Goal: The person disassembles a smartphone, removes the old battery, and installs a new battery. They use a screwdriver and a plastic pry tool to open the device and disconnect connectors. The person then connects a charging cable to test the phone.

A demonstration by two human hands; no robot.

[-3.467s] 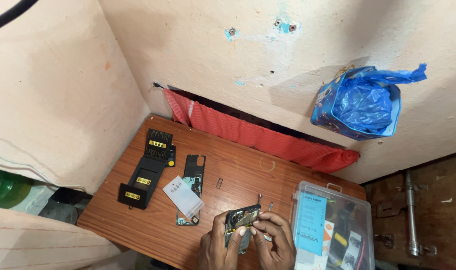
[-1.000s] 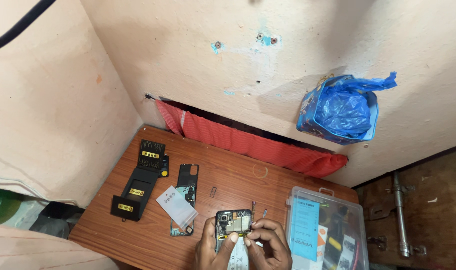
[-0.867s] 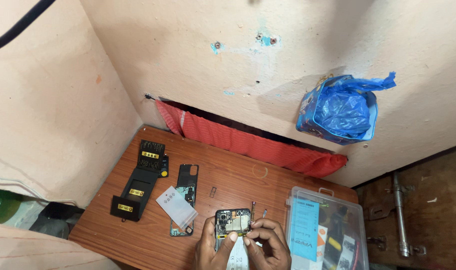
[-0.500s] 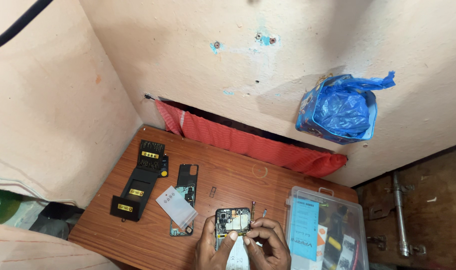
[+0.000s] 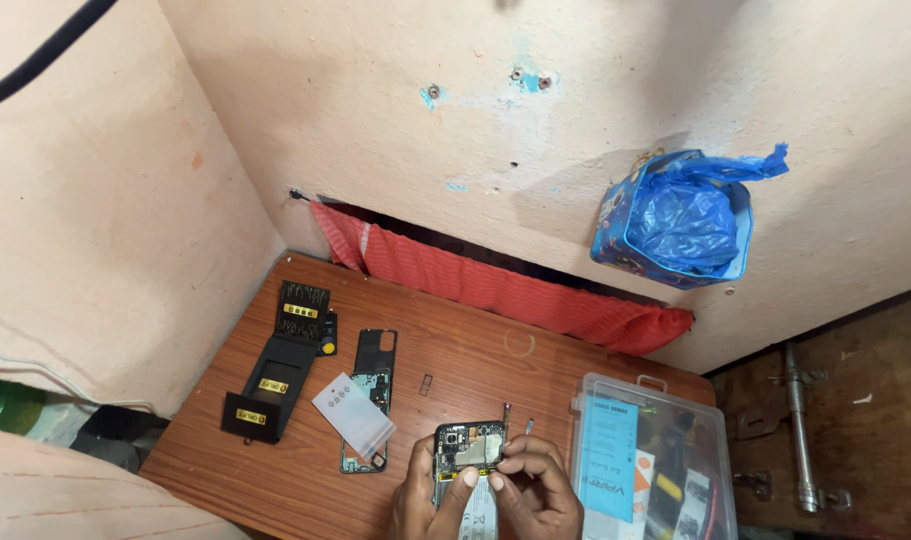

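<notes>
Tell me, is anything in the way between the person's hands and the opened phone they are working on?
Nothing visible is. The left hand grips the opened phone by its left edge, and the right hand has its fingertips on the phone's lower right part. Both touch it directly.

I see open wooden table [image 5: 475,345] between the black phone cover [image 5: 368,400] and the clear plastic box [image 5: 655,465]; that box blocks my right, the black tool case [image 5: 280,360] crowds the left
</notes>
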